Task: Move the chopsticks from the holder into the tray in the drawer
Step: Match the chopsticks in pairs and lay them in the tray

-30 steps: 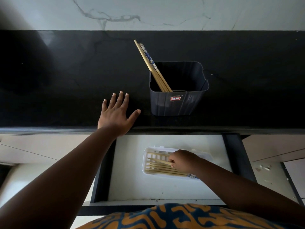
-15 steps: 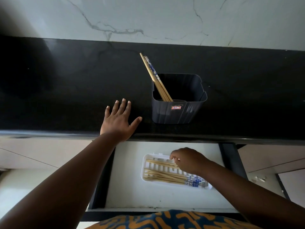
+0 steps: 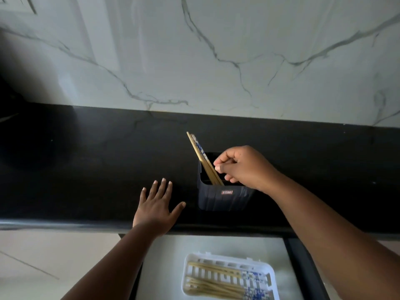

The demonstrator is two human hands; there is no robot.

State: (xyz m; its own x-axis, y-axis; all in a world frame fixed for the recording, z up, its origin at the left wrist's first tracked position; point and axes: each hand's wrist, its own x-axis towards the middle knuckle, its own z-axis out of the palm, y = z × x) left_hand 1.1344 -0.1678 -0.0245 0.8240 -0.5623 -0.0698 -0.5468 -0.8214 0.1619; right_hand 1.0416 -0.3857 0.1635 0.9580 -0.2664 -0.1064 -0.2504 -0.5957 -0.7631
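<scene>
Right hand (image 3: 240,167) is up at the holder (image 3: 223,197) now, fingers curled in tight, thumb and fingertips pinching toward the leaning chopsticks (image 3: 204,161) — touching them or just beside them, I cannot tell whether the grip has closed on the sticks. A second ago that hand was down in the drawer (image 3: 168,267), laying sticks into the tray (image 3: 271,276); it has left them there and come back up for another load. That reads as one batch delivered, another about to go. The forearm reaches in from the lower right, wrist bent down over the holder's open top. A few chopsticks remain in the holder, propped against its left wall with their tops leaning away to the upper left. Left hand (image 3: 158,208) has not budged: flat, fingers spread wide on the black counter (image 3: 86,169), just left of the holder, holding nothing. Below, the white tray carries several sticks lying lengthwise, patterned ends to the right.
</scene>
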